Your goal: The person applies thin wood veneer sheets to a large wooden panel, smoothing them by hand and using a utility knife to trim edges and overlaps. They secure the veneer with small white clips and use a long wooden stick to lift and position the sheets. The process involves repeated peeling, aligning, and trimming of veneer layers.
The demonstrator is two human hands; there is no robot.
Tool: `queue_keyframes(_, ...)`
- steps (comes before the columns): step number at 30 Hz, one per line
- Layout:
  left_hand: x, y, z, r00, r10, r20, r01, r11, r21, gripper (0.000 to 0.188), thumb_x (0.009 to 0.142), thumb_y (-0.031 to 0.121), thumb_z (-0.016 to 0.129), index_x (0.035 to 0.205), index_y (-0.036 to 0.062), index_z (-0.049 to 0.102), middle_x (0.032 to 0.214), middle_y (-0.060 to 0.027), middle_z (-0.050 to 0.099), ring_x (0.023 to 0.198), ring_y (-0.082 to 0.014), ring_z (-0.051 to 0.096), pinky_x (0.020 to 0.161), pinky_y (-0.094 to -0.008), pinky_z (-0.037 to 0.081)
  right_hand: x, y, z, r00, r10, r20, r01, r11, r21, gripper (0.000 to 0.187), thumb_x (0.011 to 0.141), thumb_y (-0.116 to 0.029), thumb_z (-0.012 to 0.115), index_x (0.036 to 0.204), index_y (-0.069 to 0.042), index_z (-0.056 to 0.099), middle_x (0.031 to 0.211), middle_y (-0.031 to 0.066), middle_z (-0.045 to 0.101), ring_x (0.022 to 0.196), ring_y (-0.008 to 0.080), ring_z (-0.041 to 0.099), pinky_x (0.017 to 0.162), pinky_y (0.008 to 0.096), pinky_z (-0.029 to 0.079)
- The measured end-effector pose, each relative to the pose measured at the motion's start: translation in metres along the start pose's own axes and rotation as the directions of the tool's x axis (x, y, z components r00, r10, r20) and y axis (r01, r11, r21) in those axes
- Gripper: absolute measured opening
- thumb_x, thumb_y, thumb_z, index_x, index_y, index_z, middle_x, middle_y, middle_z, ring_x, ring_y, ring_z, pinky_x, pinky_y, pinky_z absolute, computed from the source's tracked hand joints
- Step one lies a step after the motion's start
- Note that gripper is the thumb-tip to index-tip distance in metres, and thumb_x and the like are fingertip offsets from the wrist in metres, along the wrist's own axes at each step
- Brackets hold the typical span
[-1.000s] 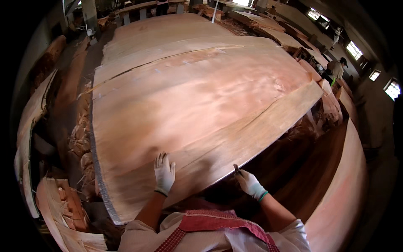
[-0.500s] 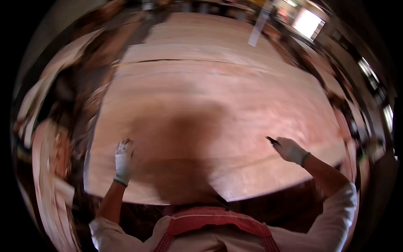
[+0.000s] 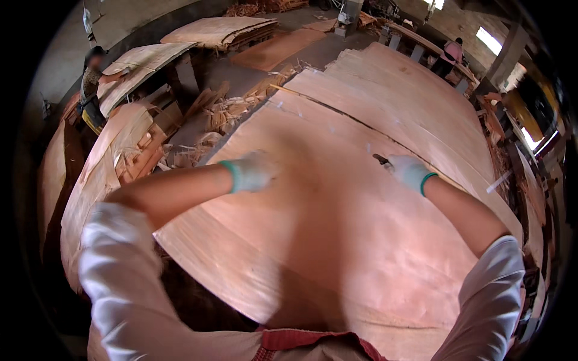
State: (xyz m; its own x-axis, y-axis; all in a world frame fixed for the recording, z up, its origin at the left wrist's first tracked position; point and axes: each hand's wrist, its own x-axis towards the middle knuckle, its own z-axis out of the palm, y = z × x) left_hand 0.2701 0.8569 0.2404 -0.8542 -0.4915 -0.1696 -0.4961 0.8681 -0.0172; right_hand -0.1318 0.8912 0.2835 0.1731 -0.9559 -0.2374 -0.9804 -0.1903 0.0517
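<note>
A broad, pale pinkish wood veneer sheet (image 3: 385,240) lies before me, with my shadow across its middle. A dark, narrow gap (image 3: 355,122) runs slantwise across it, edged by a yellowish strip at its left end. My left hand (image 3: 253,171), in a white glove with a green cuff, is over the sheet's left part; motion smears its fingers. My right hand (image 3: 408,171), gloved alike, is closed around a short dark tool (image 3: 380,159) just on the near side of the gap. The tool's kind is too small to make out.
Torn veneer scraps (image 3: 226,111) litter the floor beyond the sheet's left edge. More veneer stacks (image 3: 223,31) stand farther back. One person (image 3: 93,81) works at a stack on the far left; another person (image 3: 448,55) is at a far-right bench. A pillar (image 3: 503,57) rises behind.
My view has swung to the left, bringing the scraps and the person there into sight. Both hands have moved farther across the sheet toward the gap. The dark tool stays in my right hand.
</note>
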Motion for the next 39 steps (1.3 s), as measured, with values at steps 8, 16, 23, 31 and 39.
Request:
queue_keyframes(8, 0.206, -0.166, 0.156, 0.668, -0.731, -0.139, 0.686, 0.678, -0.265, 0.049, 0.09, 0.036, 0.049, 0.125, 0.0019, 0.051, 0.134, -0.0147, 0.049, 0.127, -0.0284, 0.043, 0.106, -0.0421, 0.032, 0.189, -0.024, 0.076, 0.975, 0.186, -0.123, -0.19, 0.982, -0.019, 0.03, 0.094, -0.036, 0.043, 0.098, -0.009, 0.057, 0.087, 0.0172, 0.066, 0.084, 0.0378, 0.063, 0.073, 0.0491, 0.047)
queue_keyframes(16, 0.24, -0.337, 0.231, 0.506, -0.804, -0.312, 0.822, 0.559, -0.107, 0.054, 0.092, 0.036, 0.045, 0.135, 0.0037, 0.042, 0.14, -0.0133, 0.044, 0.133, -0.0287, 0.036, 0.111, -0.0423, 0.026, 0.378, -0.079, 0.136, 0.966, 0.117, -0.232, -0.075, 0.98, 0.183, 0.028, 0.094, -0.034, 0.044, 0.097, -0.009, 0.056, 0.09, 0.0196, 0.065, 0.086, 0.0392, 0.062, 0.075, 0.0514, 0.048)
queue_keyframes(23, 0.231, -0.358, 0.272, 0.285, -0.765, -0.577, 0.684, 0.584, -0.437, 0.035, 0.088, 0.026, 0.05, 0.113, 0.0022, 0.058, 0.117, -0.0179, 0.058, 0.111, -0.0351, 0.054, 0.1, -0.0429, 0.039, 0.524, -0.195, 0.14, 0.962, 0.092, -0.256, -0.046, 0.983, 0.181, 0.031, 0.092, -0.036, 0.045, 0.1, -0.015, 0.066, 0.1, 0.0134, 0.067, 0.095, 0.0344, 0.063, 0.08, 0.047, 0.05)
queue_keyframes(31, 0.247, -0.362, 0.277, 0.222, -0.734, -0.642, 0.7, 0.578, -0.418, 0.032, 0.088, 0.018, 0.044, 0.109, -0.0016, 0.058, 0.116, -0.0205, 0.058, 0.112, -0.0363, 0.053, 0.099, -0.0418, 0.04, 0.598, -0.238, 0.139, 0.953, -0.067, -0.297, 0.084, 0.996, 0.044, 0.03, 0.089, -0.024, 0.046, 0.104, -0.012, 0.069, 0.112, 0.0118, 0.066, 0.102, 0.0302, 0.065, 0.082, 0.0429, 0.052)
queue_keyframes(39, 0.21, -0.365, 0.268, 0.326, -0.795, -0.512, 0.836, 0.495, -0.236, 0.029, 0.089, 0.013, 0.043, 0.11, 0.0025, 0.06, 0.128, -0.0193, 0.053, 0.124, -0.0334, 0.045, 0.107, -0.0437, 0.032, 0.395, -0.057, 0.178, 0.999, 0.004, -0.034, -0.002, 0.998, 0.058, 0.029, 0.094, -0.033, 0.041, 0.103, -0.011, 0.058, 0.097, 0.0147, 0.066, 0.088, 0.0341, 0.063, 0.074, 0.0478, 0.049)
